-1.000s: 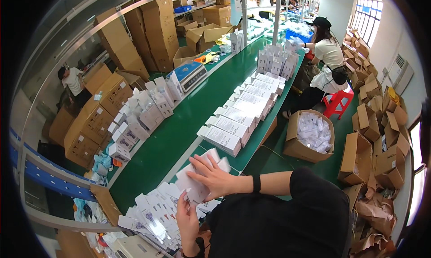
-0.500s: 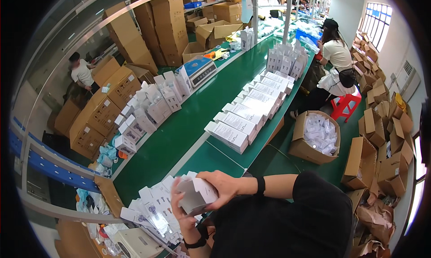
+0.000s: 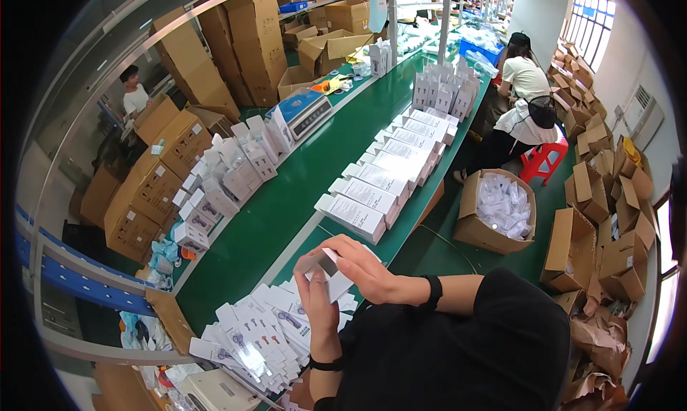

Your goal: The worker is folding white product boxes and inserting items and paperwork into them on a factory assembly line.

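Observation:
A small white carton (image 3: pixel 339 285) is up off the bench in front of me, one end facing up and left. My left hand (image 3: pixel 318 307) grips its near left side, the thumb against the carton's wall. Over its top and right side my right hand (image 3: pixel 363 269) is wrapped, fingers bent and reaching toward the left hand's fingertips. Parts of the carton are hidden behind both hands. Just left of my left wrist lies a loose pile of flattened printed cartons (image 3: pixel 250 334). Beyond my hands, several folded white boxes (image 3: pixel 358 216) lie in a row on the green bench.
A green conveyor belt (image 3: pixel 250 225) runs away from me. More white boxes (image 3: pixel 229 175) and a blue-topped scale (image 3: pixel 309 114) line its far side. At right stand a cardboard box of clear plastic bags (image 3: pixel 469 225) and a red stool (image 3: pixel 542 160), with a person seated there.
Both hands have moved slightly right with the carton and turned it. My right hand now covers its top. The seated person leans further forward, and the whole view has shifted a little.

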A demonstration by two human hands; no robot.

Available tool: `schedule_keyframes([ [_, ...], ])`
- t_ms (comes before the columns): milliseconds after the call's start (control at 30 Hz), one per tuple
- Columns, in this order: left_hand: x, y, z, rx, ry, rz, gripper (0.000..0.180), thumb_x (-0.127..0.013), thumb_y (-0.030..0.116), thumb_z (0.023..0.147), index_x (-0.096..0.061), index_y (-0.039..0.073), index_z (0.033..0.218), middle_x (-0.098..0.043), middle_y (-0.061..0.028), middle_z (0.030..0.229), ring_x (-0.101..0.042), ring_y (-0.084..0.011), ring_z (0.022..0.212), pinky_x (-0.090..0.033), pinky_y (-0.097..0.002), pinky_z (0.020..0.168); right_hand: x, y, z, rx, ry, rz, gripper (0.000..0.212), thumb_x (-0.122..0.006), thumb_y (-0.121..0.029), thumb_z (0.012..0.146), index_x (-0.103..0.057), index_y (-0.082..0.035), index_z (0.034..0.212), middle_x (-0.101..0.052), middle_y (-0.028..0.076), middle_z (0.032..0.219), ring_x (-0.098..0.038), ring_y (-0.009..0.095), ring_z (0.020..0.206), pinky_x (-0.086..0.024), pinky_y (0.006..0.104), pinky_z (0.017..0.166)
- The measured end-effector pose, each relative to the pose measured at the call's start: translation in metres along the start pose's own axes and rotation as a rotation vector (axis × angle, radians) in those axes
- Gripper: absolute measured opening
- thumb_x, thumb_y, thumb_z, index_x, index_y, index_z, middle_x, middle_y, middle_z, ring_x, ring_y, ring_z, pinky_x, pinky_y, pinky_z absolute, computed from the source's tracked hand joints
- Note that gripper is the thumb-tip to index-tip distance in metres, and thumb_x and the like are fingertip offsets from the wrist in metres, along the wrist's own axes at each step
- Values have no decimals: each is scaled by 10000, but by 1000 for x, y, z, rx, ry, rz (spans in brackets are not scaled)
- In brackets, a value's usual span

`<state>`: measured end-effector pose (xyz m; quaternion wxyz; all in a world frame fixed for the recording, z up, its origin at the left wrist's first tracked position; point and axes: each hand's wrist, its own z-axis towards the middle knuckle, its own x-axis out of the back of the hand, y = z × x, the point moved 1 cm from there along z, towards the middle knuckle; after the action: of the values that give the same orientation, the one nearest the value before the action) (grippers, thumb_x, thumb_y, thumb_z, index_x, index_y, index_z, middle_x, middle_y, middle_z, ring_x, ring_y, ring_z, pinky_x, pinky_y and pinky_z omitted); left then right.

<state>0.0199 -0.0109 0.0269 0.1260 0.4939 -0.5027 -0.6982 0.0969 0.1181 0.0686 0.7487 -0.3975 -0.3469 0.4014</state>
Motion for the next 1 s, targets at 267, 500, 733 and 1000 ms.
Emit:
schedule_keyframes([
  [267, -31, -3, 13, -262, -21, 386, 426, -531, 90, 1037, -444, 23, 1448, -556, -139, 1415, -543, -229, 1306, -424, -378, 1128, 12, 19, 6, -162, 95, 57, 327, -533, -79, 985, -578, -6, 1301, -613, 135, 1227, -597, 270, 1156, -454, 363, 1048],
  [500, -27, -36, 22, -222, -84, 480, 246, -454, 101, 1033, -469, 53, 1274, -434, -113, 1574, -546, -219, 1292, -466, -329, 1067, 38, 30, 16, -310, 112, 347, 351, -593, -114, 887, -621, -32, 1227, -626, 181, 1176, -606, 367, 1146, -478, 407, 1000],
  [733, -44, -68, 29, 145, -150, 216, 135, -445, 110, 1027, -440, 127, 1161, -462, -50, 1449, -564, -157, 1164, -489, -283, 898, 71, 32, 9, -291, 102, -212, 404, -585, -93, 782, -635, -51, 1180, -630, 180, 1159, -589, 400, 1137, -468, 460, 1007],
  [1000, -40, -104, 42, 268, -200, 326, 360, -591, 145, 976, -403, 95, 1279, -372, -164, 1580, -523, -201, 1259, -512, -337, 977, 102, 45, 0, -276, 72, -373, 418, -623, -103, 795, -620, -52, 1210, -620, 165, 1176, -582, 400, 1155, -466, 485, 1002],
])
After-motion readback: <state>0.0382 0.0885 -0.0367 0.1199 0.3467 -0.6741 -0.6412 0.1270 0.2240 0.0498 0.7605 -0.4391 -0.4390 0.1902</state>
